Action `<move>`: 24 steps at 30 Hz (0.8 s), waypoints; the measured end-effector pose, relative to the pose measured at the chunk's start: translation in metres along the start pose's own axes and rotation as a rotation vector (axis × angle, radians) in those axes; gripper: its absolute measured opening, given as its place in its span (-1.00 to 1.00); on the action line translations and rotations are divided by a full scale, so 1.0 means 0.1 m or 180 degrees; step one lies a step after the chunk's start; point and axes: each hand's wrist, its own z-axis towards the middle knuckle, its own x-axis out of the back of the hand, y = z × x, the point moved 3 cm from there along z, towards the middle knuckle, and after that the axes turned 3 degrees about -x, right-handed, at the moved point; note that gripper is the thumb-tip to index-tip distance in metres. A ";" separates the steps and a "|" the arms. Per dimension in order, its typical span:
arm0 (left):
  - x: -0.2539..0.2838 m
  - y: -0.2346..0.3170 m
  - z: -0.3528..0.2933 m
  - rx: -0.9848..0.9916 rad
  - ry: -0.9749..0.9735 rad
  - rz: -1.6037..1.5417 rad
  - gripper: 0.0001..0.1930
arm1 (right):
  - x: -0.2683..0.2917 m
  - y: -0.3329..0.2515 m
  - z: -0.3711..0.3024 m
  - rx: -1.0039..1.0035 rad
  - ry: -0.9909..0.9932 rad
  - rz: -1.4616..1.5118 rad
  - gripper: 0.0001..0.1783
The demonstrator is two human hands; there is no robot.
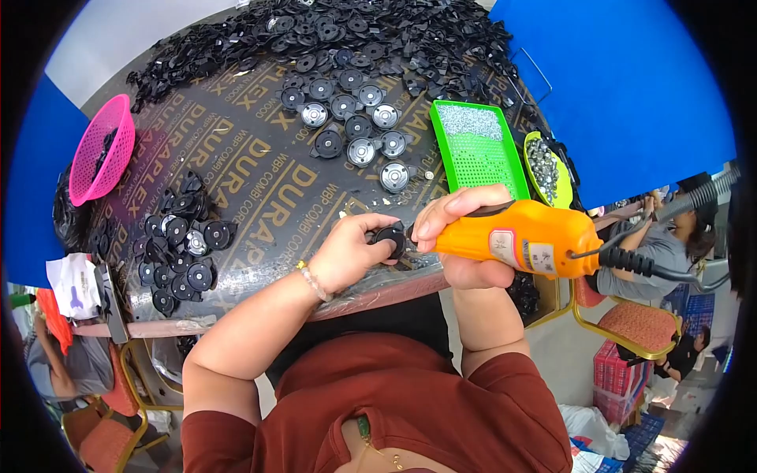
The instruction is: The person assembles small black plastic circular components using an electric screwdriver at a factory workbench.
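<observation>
My left hand pinches a small round black plastic part near the table's front edge. In my right hand is an orange corded electric screwdriver, lying almost level with its tip end toward the black part. My fingers hide the bit, so I cannot tell whether it touches the part. Beyond the hands lie several round black parts with silver discs. A green perforated tray holding many tiny silvery pieces, probably screws, stands behind my right hand.
A yellow-green dish of small metal pieces sits right of the tray. Black parts pile up at left, beside a pink basket. A large heap of black pieces lines the far side. The screwdriver's black cable trails right. Other people sit nearby.
</observation>
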 end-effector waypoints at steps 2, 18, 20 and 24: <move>-0.01 -0.01 -0.01 -0.0073 0.0044 -0.0016 -0.66 | -0.03 0.00 0.00 0.0120 -0.0264 0.0011 -0.11; 0.04 0.05 -0.04 0.0067 -0.0290 -0.0003 -0.72 | 0.50 -0.41 0.08 0.0184 0.0474 -0.0519 -0.05; 0.02 0.03 -0.03 0.0004 -0.0109 -0.0577 -0.77 | 0.80 -0.51 0.06 0.0160 0.0876 -0.1161 -0.08; 0.01 0.06 0.01 0.0293 0.0061 -0.1154 -0.78 | 1.14 -0.51 -0.03 0.0173 0.1232 -0.1471 -0.15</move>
